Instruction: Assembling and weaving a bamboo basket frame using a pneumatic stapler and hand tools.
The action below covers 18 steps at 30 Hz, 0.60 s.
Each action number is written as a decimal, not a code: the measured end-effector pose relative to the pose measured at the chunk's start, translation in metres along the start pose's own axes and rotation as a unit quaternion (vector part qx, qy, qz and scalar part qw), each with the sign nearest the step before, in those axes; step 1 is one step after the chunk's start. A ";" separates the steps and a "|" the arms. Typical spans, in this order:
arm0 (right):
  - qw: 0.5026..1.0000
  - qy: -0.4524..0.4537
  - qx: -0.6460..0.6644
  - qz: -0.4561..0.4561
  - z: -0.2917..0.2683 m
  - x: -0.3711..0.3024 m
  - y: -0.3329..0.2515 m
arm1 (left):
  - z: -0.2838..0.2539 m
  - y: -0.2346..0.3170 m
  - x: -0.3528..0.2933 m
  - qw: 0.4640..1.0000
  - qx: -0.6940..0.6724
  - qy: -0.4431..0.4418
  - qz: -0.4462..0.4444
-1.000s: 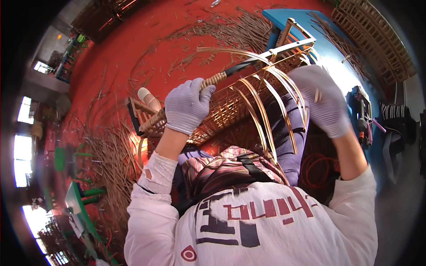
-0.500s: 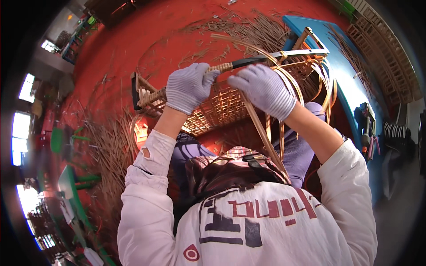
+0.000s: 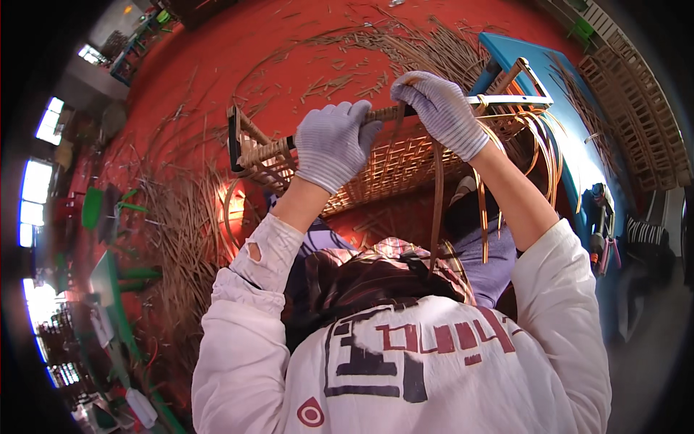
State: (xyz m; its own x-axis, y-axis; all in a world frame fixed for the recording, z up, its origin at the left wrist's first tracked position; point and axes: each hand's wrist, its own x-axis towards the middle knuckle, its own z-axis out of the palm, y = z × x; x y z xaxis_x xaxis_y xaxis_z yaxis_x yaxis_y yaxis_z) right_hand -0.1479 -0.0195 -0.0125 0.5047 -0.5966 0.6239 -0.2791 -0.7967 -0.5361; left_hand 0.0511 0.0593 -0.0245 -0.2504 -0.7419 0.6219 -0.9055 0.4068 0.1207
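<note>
Head view, hands (image 3: 336, 145) (image 3: 439, 114) at woven frame's edge (image 3: 269, 151), floor (image 3: 210, 61) beyond

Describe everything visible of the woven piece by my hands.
The woven piece is open brown latticework, apparently cane, on a dark-and-pale frame. Wrapping binds parts of its upper bar; golden strips dangle at its right end. It slants before you. Your left hand grips the bar; whether your right hand touches it is unclear.

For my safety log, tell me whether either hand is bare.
No, the left hand and right hand both wear pale striped gloves.
</note>
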 end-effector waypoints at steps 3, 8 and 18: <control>0.998 -0.018 0.065 0.016 0.000 -0.001 0.002 | 0.004 0.005 0.005 0.999 0.025 0.017 0.019; 0.902 0.050 0.385 0.187 0.003 0.002 -0.029 | 0.011 0.017 0.016 0.998 0.028 -0.057 -0.029; 0.789 0.172 0.509 0.300 0.008 0.015 -0.068 | 0.016 0.024 0.010 0.997 0.060 -0.052 -0.023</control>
State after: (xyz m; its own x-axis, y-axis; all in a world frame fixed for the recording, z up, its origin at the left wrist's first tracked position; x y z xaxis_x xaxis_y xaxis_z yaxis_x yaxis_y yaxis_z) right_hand -0.1146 0.0266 0.0294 0.2317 -0.9668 0.1079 0.5042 0.0245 -0.8632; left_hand 0.0216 0.0526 -0.0279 -0.2363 -0.8124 0.5331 -0.9500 0.3085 0.0491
